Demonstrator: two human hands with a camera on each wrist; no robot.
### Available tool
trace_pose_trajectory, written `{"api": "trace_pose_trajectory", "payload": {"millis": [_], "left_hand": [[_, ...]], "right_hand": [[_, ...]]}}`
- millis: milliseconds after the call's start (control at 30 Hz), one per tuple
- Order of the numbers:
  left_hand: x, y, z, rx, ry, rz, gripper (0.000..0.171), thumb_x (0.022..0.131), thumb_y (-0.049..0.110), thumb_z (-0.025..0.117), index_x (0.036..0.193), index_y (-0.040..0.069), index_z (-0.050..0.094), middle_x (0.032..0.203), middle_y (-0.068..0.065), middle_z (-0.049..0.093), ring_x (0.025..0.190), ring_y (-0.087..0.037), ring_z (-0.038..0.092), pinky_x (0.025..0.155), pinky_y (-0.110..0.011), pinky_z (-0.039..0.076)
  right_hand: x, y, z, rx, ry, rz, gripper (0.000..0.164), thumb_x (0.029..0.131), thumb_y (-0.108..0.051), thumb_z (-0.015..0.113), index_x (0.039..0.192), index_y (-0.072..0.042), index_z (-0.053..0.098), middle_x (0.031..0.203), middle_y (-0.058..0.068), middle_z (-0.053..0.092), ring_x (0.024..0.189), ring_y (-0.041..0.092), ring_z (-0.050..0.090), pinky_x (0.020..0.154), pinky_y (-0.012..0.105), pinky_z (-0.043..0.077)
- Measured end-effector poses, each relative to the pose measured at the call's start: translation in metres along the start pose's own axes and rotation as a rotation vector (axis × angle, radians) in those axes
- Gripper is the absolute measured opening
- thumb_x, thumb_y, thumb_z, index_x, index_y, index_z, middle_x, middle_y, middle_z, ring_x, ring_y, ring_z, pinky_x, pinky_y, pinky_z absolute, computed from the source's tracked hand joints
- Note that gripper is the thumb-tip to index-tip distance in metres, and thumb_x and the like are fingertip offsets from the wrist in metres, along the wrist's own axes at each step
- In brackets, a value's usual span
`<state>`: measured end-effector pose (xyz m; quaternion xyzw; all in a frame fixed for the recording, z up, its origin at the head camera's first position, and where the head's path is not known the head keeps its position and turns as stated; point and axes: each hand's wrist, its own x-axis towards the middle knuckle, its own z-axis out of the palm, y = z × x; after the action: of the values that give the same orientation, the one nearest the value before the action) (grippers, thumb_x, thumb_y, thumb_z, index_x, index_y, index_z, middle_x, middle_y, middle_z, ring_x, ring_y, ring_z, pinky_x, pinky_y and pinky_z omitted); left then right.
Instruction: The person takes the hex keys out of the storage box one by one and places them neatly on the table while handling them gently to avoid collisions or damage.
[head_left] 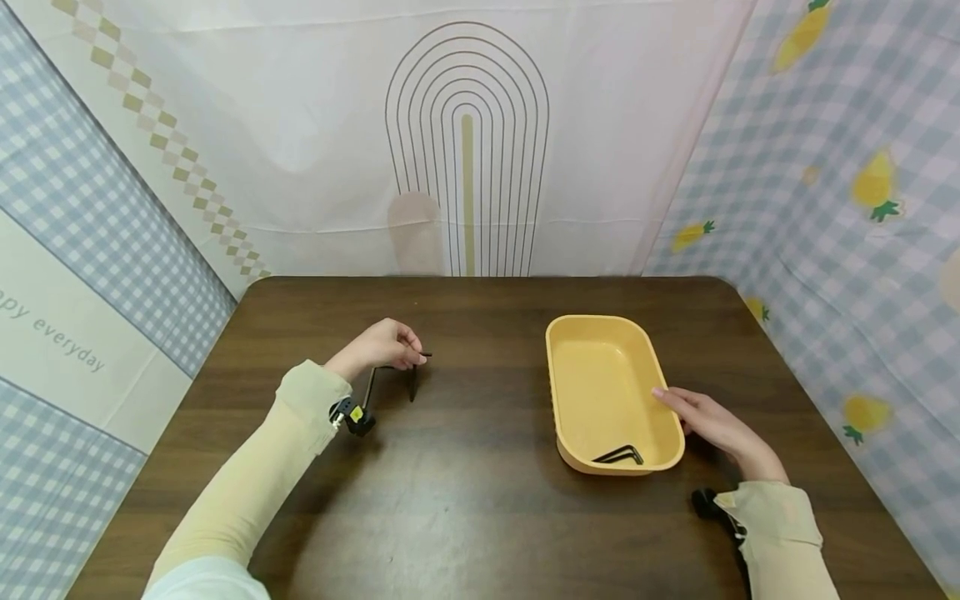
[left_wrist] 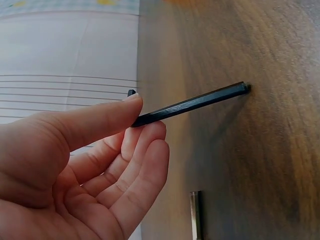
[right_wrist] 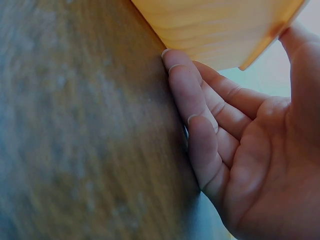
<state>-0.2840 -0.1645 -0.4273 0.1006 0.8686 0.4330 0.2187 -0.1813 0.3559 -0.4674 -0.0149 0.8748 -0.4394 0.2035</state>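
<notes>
Hex key (left_wrist: 195,104) is pinched by left hand (head_left: 386,343), long leg angled down toward surface (head_left: 450,517); tray (head_left: 607,387) is gripped by right hand (head_left: 708,419) at its right rim, well right of left hand.

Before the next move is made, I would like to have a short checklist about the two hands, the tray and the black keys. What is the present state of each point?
1. Left hand has a secure pinch on the black hex key: ok, thumb and fingers meet near its bend.
2. Held key is clear of the table: cannot tell, its tip is very near the surface.
3. Right hand holds the yellow tray: ok, thumb on the rim.
4. Tray has room: ok, the keys inside lie at the near end.
5. No loose key outside: not ok, a second key lies by the left wrist.
</notes>
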Motion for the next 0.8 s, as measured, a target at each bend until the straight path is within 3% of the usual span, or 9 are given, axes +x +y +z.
{"api": "trace_pose_trajectory", "payload": {"millis": [400,800], "left_hand": [[0.001,-0.008,0.003,0.012,0.007,-0.011,0.014,0.088,0.007,0.076,0.091,-0.001,0.066,0.080,-0.006,0.068,0.072,-0.018,0.066,0.071,-0.033,0.060],[0.002,-0.010,0.006,0.079,0.057,-0.004,0.013,0.086,0.007,0.077,0.087,0.000,0.066,0.076,-0.006,0.067,0.068,-0.016,0.065,0.067,-0.031,0.059]], "right_hand": [[0.000,0.000,0.000,-0.006,0.000,0.007,0.070,0.106,-0.050,0.042,0.146,0.008,0.043,0.120,0.014,0.064,0.096,0.018,0.062,0.080,0.032,0.053],[0.001,0.003,0.000,0.029,-0.010,-0.020,0.059,0.107,-0.047,0.041,0.137,0.003,0.053,0.107,0.010,0.067,0.091,0.018,0.064,0.077,0.033,0.055]]}}
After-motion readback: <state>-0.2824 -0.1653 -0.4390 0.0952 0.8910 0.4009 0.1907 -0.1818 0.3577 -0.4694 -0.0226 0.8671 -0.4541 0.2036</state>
